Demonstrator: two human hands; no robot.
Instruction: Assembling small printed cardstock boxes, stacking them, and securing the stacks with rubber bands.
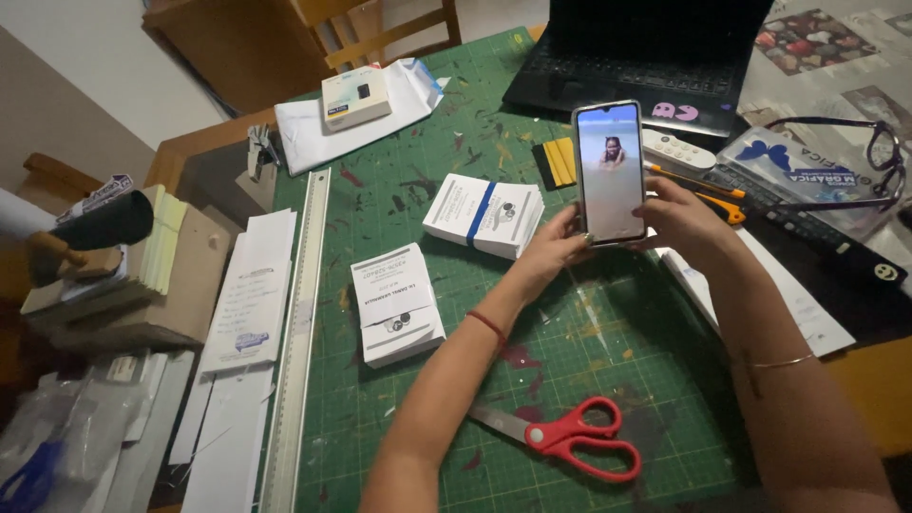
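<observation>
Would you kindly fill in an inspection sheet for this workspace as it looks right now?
Surface: green cutting mat, paint-stained, on a wooden table.
Job's things: phone held upright, screen lit.
Clutter: red scissors, two card stacks, metal ruler, paper strips, glasses, remote, laptop, small box.
Grips: left hand and right hand both hold the phone.
Cables: nothing seen.
Surroundings: wooden chair, cardboard boxes at left.
</observation>
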